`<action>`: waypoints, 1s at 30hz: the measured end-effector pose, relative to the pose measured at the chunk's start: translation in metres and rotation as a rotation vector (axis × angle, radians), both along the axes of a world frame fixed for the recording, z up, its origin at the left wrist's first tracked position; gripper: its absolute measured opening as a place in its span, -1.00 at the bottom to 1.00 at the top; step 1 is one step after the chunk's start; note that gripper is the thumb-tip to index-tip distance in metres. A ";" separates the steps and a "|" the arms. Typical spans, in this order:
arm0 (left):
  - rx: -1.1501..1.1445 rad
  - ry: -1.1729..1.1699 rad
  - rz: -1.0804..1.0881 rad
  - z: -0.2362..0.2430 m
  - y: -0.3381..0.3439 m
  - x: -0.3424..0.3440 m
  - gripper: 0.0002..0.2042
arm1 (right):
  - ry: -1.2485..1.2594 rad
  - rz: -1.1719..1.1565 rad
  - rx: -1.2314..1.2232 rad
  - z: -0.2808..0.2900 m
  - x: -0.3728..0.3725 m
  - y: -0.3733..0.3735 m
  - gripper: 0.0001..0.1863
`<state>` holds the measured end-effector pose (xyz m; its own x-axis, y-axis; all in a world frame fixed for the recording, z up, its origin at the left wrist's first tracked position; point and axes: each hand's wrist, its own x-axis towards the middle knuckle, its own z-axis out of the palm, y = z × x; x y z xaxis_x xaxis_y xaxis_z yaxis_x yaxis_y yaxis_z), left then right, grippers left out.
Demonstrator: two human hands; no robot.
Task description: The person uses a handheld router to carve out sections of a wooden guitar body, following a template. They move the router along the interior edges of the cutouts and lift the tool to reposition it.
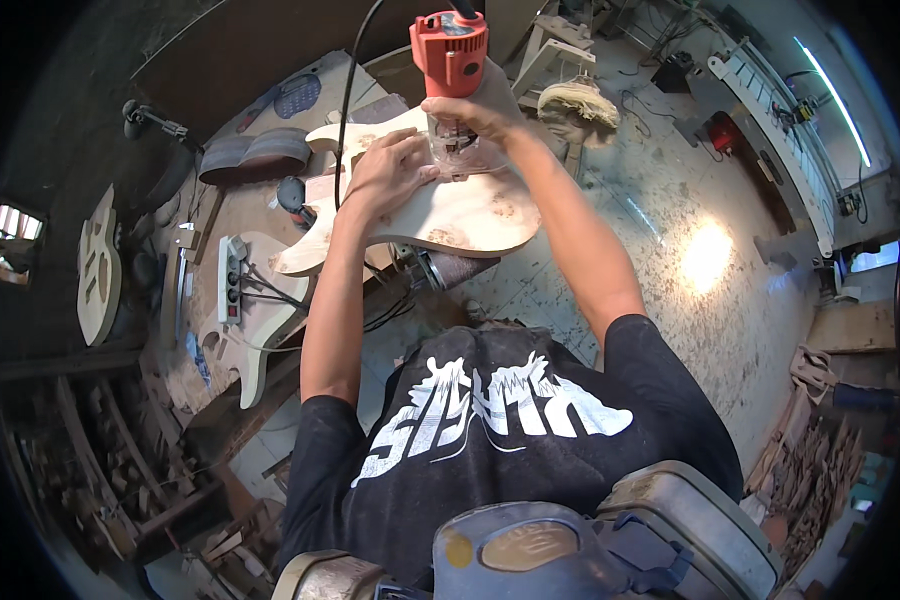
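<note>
A pale wooden electric guitar body (475, 212) lies at the edge of a workbench in front of me. On top of it stands a red trim router (450, 58) with a clear base. My right hand (478, 112) is wrapped round the router's lower housing. My left hand (388, 172) rests on the wood just left of the router base, its fingers stretched out and the fingertips close to the base. A black cord (346, 110) hangs down past my left wrist. The router's bit is hidden by the base and my right hand.
The workbench (175, 345) carries a white power strip (230, 280), curved sanding belts (255, 156) and another pale guitar-shaped piece (254, 350). A cut-out body (98, 270) stands at far left. A sanding drum (460, 270) sits below the near edge. Wood scraps (820, 480) lie right.
</note>
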<state>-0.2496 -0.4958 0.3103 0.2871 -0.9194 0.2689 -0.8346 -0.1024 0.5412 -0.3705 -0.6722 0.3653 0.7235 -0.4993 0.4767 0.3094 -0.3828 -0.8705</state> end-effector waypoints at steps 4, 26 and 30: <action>0.013 -0.029 0.059 -0.004 -0.008 0.002 -0.48 | -0.034 -0.034 -0.042 0.000 -0.001 -0.004 -0.47; -0.551 0.446 -0.043 0.070 -0.044 0.009 -0.31 | 0.098 -0.018 0.014 0.005 0.009 -0.016 -0.31; -0.570 0.433 -0.102 0.080 -0.053 0.016 -0.25 | 0.076 0.010 0.049 0.004 0.011 -0.012 -0.30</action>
<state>-0.2337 -0.5488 0.3905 0.3966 -0.6977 0.5966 -0.5237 0.3618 0.7712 -0.3595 -0.6839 0.3689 0.7619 -0.5134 0.3949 0.2449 -0.3361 -0.9094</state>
